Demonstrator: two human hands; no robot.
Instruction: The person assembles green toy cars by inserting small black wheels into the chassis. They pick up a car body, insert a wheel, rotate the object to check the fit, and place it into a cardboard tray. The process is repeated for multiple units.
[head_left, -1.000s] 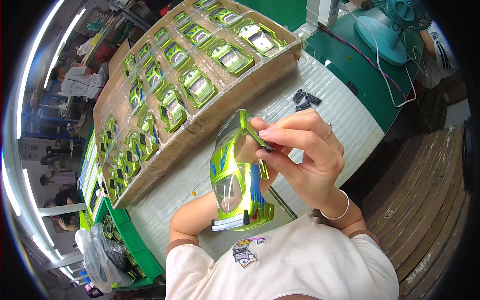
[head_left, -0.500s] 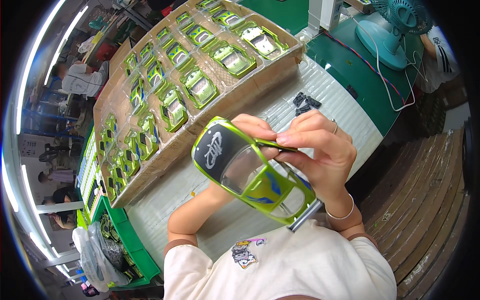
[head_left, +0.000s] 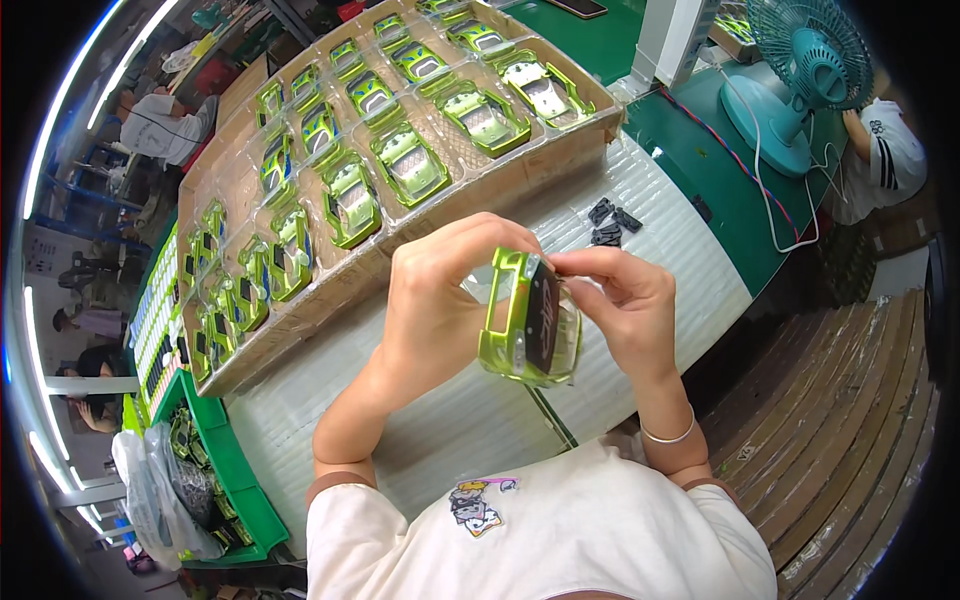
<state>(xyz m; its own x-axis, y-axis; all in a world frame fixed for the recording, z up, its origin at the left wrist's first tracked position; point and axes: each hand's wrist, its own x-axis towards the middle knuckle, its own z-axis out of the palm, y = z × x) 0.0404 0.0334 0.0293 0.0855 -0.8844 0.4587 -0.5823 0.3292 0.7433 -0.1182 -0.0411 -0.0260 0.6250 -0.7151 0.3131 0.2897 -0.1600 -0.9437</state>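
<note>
A bright green toy car body shell point(head_left: 508, 318) with a dark hood panel is held up above the white work surface, tipped on its side. My left hand point(head_left: 435, 290) is wrapped around its left side; some of the fingers are hidden behind it. At the shell's upper right edge, my right hand point(head_left: 628, 305) is closed in a pinch, thumb and forefinger pressed together. Whether a small part sits between those fingertips is too small to tell. Several small black plastic pieces point(head_left: 606, 232) lie on the surface beyond my right hand.
A cardboard tray point(head_left: 425, 222) of similar green shells in clear plastic compartments stands ahead and to the left. At the left is a green bin point(head_left: 235, 480) with more parts and a plastic bag point(head_left: 160, 490). A teal fan point(head_left: 790, 100) and cables stand at the far right, near another person point(head_left: 880, 150).
The car shell has been turned from its top facing me to its side, and sits farther from my chest. My left hand now shows in front, around its side. My right hand is lower, still pinching.
</note>
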